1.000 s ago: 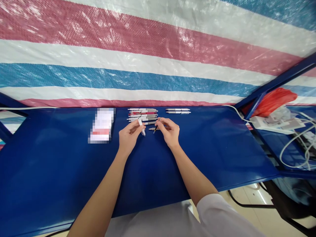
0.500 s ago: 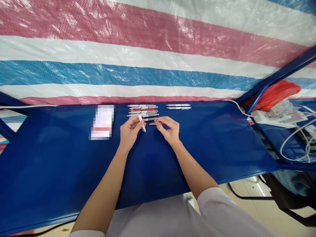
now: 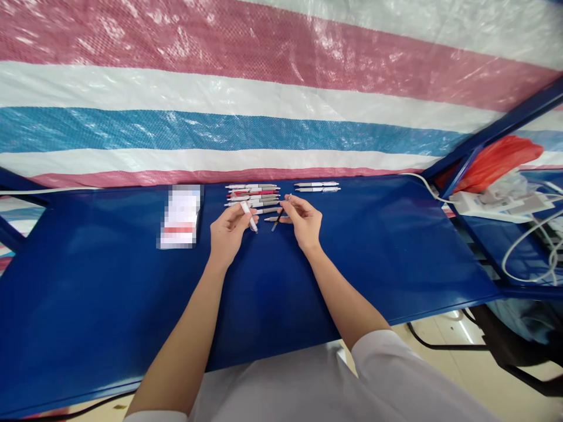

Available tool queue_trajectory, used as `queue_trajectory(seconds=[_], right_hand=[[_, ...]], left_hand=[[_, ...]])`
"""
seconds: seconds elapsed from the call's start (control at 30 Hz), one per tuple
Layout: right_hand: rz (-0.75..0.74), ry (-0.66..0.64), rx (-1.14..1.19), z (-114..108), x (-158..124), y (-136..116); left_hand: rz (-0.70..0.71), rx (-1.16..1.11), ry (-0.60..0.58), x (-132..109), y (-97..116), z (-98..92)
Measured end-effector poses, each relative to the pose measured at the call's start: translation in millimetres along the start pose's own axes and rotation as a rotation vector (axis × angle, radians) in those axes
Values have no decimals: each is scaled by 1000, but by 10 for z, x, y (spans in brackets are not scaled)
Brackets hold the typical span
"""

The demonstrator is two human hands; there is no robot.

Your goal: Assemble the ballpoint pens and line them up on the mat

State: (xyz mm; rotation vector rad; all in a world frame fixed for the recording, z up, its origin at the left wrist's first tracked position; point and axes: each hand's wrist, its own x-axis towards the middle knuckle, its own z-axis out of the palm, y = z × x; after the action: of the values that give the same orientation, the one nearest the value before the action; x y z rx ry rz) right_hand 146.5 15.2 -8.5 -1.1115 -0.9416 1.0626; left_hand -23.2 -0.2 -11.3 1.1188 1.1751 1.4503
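Note:
My left hand (image 3: 229, 230) pinches a white pen barrel (image 3: 248, 215), tilted with its clear end toward me. Between the thumb and fingers of my right hand (image 3: 305, 221) is a slim pen refill (image 3: 277, 219), dark with a lighter lower end, slanting down to the left. A grey pointed pen part (image 3: 270, 219) lies on the table beside the right fingers, its other end hidden by them. Just beyond my hands several pens (image 3: 253, 193) lie in a stacked row, white, grey and one red; the left fingers partly cover the nearest ones.
Two white pens (image 3: 316, 187) lie apart at the back right of the blue table (image 3: 373, 252). A pixelated phone-like slab (image 3: 179, 217) lies on the left. Striped sheeting (image 3: 220, 135) hangs behind. At far right are a red bag (image 3: 497, 161) and white cables (image 3: 510, 252).
My right hand has risen slightly and turned, and the dark refill now shows in its fingers. My left hand still holds the white barrel, shifted slightly left. The view has tilted a little.

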Motion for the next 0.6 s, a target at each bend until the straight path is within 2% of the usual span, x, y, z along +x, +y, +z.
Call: queue_trajectory(seconds=[0.1, 0.23, 0.43, 0.6], right_hand=[[79, 57, 88, -3, 44, -3], [99, 89, 146, -16, 67, -15], [72, 92, 72, -30, 64, 2], [-2, 100, 59, 13, 7, -69]], left_hand=[[-27, -19, -5, 1, 14, -5], [-27, -36, -12, 6, 7, -21], [28, 23, -29, 18, -34, -47], [89, 77, -47, -5, 11, -32]])
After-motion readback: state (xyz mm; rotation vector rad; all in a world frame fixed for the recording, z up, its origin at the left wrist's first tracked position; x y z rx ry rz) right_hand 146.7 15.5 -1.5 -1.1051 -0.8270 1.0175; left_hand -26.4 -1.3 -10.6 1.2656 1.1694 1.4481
